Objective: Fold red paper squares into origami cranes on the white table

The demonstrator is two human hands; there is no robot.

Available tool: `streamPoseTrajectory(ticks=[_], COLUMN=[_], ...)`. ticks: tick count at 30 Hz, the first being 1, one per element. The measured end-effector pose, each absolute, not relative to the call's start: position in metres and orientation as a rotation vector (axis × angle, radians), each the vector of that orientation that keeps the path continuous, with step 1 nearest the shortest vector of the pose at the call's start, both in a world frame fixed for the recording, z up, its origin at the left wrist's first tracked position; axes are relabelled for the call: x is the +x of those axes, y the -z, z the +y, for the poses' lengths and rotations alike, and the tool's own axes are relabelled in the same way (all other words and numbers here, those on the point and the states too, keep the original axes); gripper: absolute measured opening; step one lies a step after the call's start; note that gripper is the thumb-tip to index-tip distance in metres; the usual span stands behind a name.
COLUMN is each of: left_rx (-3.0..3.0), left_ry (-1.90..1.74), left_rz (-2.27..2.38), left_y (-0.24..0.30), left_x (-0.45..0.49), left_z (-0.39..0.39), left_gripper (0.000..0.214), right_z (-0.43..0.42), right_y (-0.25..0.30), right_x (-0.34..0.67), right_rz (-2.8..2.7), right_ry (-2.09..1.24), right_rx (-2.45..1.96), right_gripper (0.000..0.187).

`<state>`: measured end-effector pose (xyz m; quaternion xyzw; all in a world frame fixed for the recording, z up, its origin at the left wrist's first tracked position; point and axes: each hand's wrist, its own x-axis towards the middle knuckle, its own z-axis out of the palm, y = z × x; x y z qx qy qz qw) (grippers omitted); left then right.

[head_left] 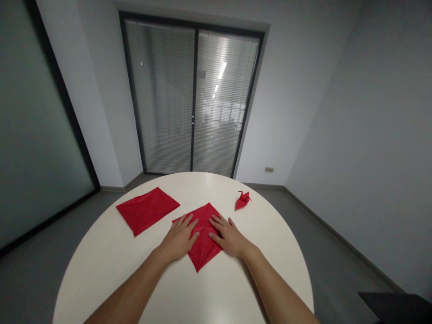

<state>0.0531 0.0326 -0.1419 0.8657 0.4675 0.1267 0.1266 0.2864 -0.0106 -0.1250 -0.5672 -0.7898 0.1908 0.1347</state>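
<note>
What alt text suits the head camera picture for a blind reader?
A left hand and right hand lie flat on a red paper square on a round white table. Another red sheet lies to its left; a small paper crane sits farther right.

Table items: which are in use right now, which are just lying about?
In use: sheet, flat under both palms; left hand; right hand.
Lying about: spare red paper, left of the sheet; crane, to its right. Neither hand touches them. Both rest on the table.
</note>
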Motion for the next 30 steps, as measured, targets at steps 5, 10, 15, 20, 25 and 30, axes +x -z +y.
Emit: streamPoseTrajectory(ticks=[5, 10, 15, 20, 25, 30], left_rx=[2.56, 2.558, 2.51, 2.415, 2.474, 2.532], left_ry=[-0.504, -0.557, -0.633, -0.618, -0.399, -0.347], left_rz=[1.222, 1.21, 1.195, 0.942, 0.875, 0.872], left_y=[0.148, 0.151, 0.145, 0.129, 0.118, 0.114], left_x=[0.051, 0.049, 0.049, 0.042, 0.036, 0.039], left_z=[0.037, 0.041, 0.043, 0.035, 0.028, 0.024], left_gripper=[0.05, 0.044, 0.04, 0.04, 0.084, 0.069], right_z=[-0.011, -0.014, -0.016, -0.015, -0.013, -0.013], right_y=[0.126, 0.12, 0.115, 0.116, 0.119, 0.117], right_x=[0.291, 0.295, 0.295, 0.297, 0.301, 0.302], right_rz=[-2.244, -2.371, -2.421, -2.351, -2.285, -2.301], right_ry=[-0.594, -0.692, -0.722, -0.622, -0.574, -0.556], right_rx=[-1.645, -1.554, -1.532, -1.581, -1.664, -1.668], right_gripper=[0.069, 0.102, 0.106, 0.098, 0.095, 0.101])
